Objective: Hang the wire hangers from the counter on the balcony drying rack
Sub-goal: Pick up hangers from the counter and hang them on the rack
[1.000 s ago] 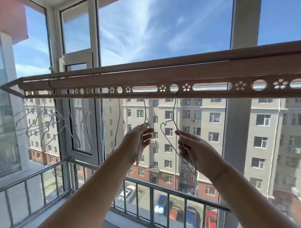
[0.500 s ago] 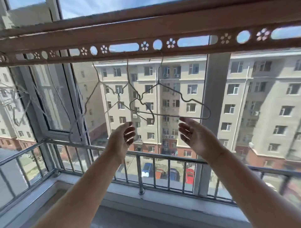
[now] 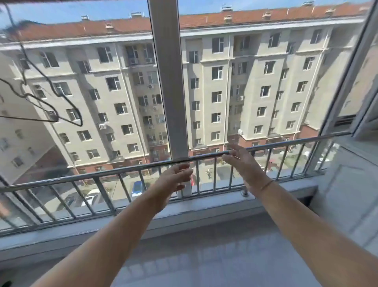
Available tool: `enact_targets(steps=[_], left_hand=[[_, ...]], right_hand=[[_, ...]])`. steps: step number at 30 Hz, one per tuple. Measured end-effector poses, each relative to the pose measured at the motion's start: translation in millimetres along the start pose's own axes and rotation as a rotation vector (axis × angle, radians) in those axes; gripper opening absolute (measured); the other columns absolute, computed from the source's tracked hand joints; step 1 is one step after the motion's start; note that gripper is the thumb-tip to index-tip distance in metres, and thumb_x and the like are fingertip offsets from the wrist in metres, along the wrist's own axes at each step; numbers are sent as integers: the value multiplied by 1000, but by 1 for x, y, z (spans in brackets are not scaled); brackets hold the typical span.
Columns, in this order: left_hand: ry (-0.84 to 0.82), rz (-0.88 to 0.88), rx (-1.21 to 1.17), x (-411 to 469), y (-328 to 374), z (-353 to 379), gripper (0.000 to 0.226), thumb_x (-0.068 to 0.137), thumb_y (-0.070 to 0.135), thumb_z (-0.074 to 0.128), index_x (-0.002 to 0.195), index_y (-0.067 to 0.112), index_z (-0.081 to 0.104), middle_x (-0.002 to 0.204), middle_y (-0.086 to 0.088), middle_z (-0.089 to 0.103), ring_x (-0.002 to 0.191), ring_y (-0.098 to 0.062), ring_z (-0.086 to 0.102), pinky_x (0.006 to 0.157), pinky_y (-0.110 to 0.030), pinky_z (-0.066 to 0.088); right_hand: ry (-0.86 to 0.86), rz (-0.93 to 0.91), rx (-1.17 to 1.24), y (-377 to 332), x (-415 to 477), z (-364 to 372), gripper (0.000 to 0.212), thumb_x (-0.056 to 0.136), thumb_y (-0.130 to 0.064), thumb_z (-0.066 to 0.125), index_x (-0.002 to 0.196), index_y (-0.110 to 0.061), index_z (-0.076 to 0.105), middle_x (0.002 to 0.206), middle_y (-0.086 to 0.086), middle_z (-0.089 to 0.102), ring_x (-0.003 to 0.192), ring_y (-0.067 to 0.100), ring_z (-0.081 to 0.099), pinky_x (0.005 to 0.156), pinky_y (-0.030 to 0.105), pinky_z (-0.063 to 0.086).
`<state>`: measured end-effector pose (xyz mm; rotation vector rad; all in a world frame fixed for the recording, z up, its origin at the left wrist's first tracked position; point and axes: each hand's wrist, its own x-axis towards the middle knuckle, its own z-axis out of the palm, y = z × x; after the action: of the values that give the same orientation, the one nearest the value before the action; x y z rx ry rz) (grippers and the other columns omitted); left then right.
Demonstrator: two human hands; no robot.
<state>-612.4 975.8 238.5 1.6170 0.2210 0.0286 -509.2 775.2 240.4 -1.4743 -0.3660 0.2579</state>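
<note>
Both arms reach forward over the balcony floor toward the metal railing point(image 3: 102, 174). The left hand point(image 3: 173, 180) is loosely open, its fingers slightly bent, and holds nothing. The right hand point(image 3: 243, 163) is also open with the fingers stretched forward and holds nothing; a thin band point(image 3: 267, 184) circles its wrist. The wire hangers point(image 3: 70, 101) hang at the far left, well apart from both hands, their hooks running up toward a sliver of the drying rack point(image 3: 71, 0) at the top edge; how many hang there is hard to tell. A white window post point(image 3: 167, 82) stands behind the hands, with an apartment block point(image 3: 255, 82) beyond the glass and parked cars point(image 3: 137, 187) below.
</note>
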Motion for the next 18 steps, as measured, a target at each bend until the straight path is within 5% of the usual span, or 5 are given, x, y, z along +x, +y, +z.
enact_targets(steps=[2, 6, 18], left_hand=[[-77, -19, 29, 11, -4, 53, 43, 86, 26, 65, 126, 17, 53, 116, -1, 63, 103, -16, 58, 94, -33, 41], [-210, -34, 84, 30, -12, 161, 40, 90, 21, 60, 129, 16, 50, 126, -2, 60, 115, -18, 55, 99, -34, 40], [-552, -69, 156, 67, -42, 454, 38, 90, 20, 60, 127, 17, 51, 124, 0, 61, 118, -13, 54, 100, -32, 39]], right_hand=[[87, 11, -88, 10, -14, -56, 82, 67, -46, 74, 137, -19, 42, 136, 9, 46, 126, 20, 43, 101, 34, 38], [243, 71, -123, 28, -43, -170, 62, 85, -28, 65, 141, -19, 37, 141, 11, 39, 130, 23, 38, 94, 31, 34], [683, 222, -211, 53, -155, -455, 62, 88, -21, 61, 142, -8, 34, 147, 16, 35, 131, 25, 41, 93, 27, 35]])
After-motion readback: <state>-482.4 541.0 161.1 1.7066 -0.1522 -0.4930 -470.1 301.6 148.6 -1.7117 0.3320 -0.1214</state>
